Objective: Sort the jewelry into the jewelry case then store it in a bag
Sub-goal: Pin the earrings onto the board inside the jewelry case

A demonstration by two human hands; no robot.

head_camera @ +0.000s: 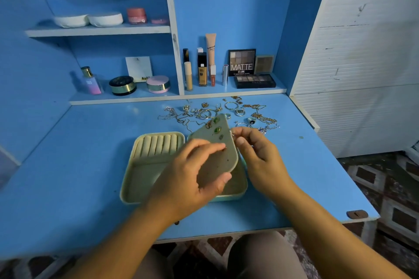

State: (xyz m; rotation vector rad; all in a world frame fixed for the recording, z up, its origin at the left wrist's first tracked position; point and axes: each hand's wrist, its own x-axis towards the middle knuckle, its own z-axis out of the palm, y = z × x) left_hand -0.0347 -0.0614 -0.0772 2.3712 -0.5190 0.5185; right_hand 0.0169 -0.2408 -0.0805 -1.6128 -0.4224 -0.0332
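Head view shows your left hand [190, 172] clamped on the earring panel [217, 142] of the jewelry case [130, 165] — thumb hooked under its near rounded end, fingers curled over its face. You seem to hold it lifted out of the case's right half so that both sides of it can be reached. Your right hand [256, 152] is closed in a pinch at the panel's right edge, thumb and forefinger together on a small silvery piece [232, 135]; it is too small to tell what kind it is. My guess is that you are about to pin it through.

The panel's long axis runs away from you: broad end near your left thumb, narrow tip pointing at the loose jewelry [226, 111] spread at the back of the desk [90, 154]. Its face tilts up toward you, with green-stone earrings [217, 129] already set along the far part.

The case lies open and flat just in front of you, its ring rolls [158, 145] in the left half bare — most of the sorting looks undone. No bag is in sight.
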